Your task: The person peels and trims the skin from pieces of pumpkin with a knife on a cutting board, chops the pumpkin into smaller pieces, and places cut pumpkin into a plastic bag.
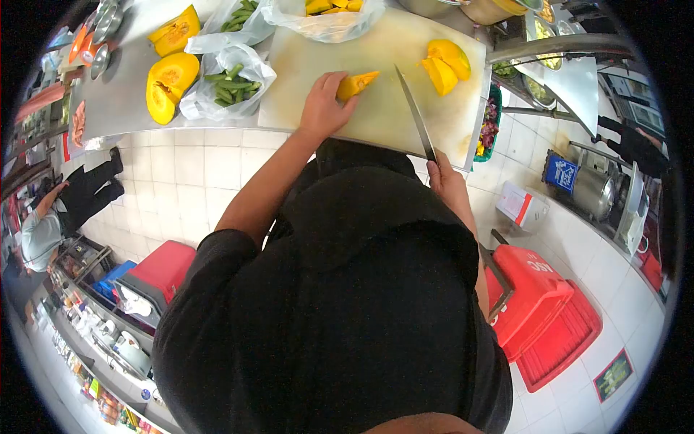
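My left hand (327, 103) is closed on a small orange-yellow pumpkin wedge (356, 84) that lies on the pale cutting board (311, 58). In my right hand (449, 182) is the handle of a long knife (414, 112); its blade points away from me over the board, to the right of the wedge and apart from it. Larger pumpkin pieces (446, 66) rest at the board's right side. Two big cut pumpkin pieces (172, 81) sit on the metal table left of the board.
Bags of green vegetables (230, 88) and a bag of cut pumpkin (325, 18) stand by the board. A green crate (493, 119) is beyond its right edge. Red bins (538, 304) stand behind on the right. One person (54, 217) is far left, another (640, 148) far right.
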`<state>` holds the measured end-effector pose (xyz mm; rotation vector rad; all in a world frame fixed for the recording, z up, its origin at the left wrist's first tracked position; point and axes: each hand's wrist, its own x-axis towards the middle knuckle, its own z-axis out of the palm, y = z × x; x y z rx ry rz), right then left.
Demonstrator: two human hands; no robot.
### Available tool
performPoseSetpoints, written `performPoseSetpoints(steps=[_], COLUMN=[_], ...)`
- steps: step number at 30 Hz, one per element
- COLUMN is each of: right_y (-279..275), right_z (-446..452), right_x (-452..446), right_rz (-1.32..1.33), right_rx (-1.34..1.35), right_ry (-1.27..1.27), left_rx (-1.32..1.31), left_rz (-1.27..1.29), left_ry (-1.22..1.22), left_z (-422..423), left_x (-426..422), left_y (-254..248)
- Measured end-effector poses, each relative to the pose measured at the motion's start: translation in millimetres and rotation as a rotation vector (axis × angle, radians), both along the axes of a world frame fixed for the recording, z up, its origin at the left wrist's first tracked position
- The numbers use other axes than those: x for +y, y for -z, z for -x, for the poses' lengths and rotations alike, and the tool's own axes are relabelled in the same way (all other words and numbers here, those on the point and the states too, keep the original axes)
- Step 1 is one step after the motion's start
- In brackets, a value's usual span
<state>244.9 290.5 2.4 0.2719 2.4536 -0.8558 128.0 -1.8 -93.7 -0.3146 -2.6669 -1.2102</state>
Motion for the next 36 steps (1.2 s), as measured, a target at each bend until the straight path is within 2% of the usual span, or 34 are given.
performPoseSetpoints(steps=[2, 5, 8, 14, 20, 26, 36], right_y=[-5.4, -13.7, -22.9, 0.0, -23.1, -26.3, -14.4], right_z=[-3.7, -5.4, -6.7, -12.6, -9.2, -10.5, -10.0], right_x=[-3.5, -6.9, -10.9, -10.6, -26.0, -28.4, -24.2], right_rz=[0.078, 0.201, 0.140, 0.163, -0.021, -0.085, 0.092], right_rx=[0.176, 0.290, 0.179, 0.223, 0.203, 0.212, 0.182], right_ry=[-0.032, -0.112, -0.143, -0.174, -0.186, -0.188, -0.119], left_rx=[-0.053, -0.155, -0.172, -0.173, -0.133, -0.079, 0.069], left_rz=[-0.034, -0.111, -0.159, -0.196, -0.224, -0.232, -0.216], left_ry=[-0.009, -0.050, -0.084, -0.148, -0.130, -0.107, -0.082], left_z=[1.8, 2.9, 2.4, -0.9, 0.2, 0.6, -2.5], left_x=[0.7, 5.9, 11.9, 18.0, 18.7, 19.2, 19.4], left_y=[-4.6, -10.7, -10.3, -9.1, -8.3, -4.1, -0.4])
